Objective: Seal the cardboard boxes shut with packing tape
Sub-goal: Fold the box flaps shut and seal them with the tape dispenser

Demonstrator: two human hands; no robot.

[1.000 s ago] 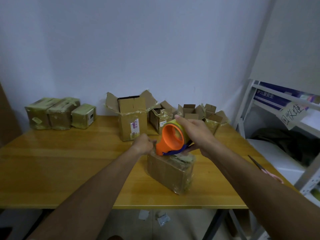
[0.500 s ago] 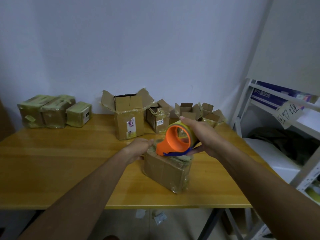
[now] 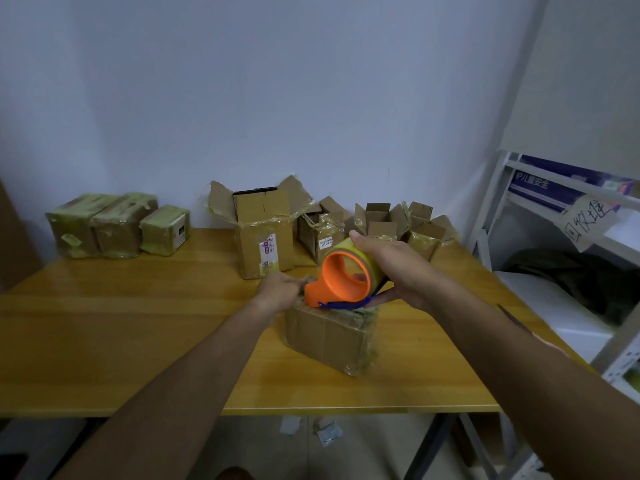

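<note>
A small cardboard box (image 3: 329,336), wrapped in clear tape, sits near the front middle of the wooden table (image 3: 138,323). My right hand (image 3: 391,268) grips an orange tape dispenser (image 3: 341,280) with a yellowish tape roll, its nose resting on the box's top left edge. My left hand (image 3: 278,294) holds the box's top left corner, fingers curled over the edge beside the dispenser's nose. Its fingertips are partly hidden by the dispenser.
Three taped boxes (image 3: 117,225) stand at the back left. A tall open box (image 3: 263,230) and several small open boxes (image 3: 381,226) line the back wall. Scissors (image 3: 512,317) lie at the table's right edge. A white shelf rack (image 3: 554,258) stands on the right.
The dispenser has tilted up slightly and its nose has stayed at the box's left edge. My left hand has slid onto the box's corner. The camera view has shifted a little.
</note>
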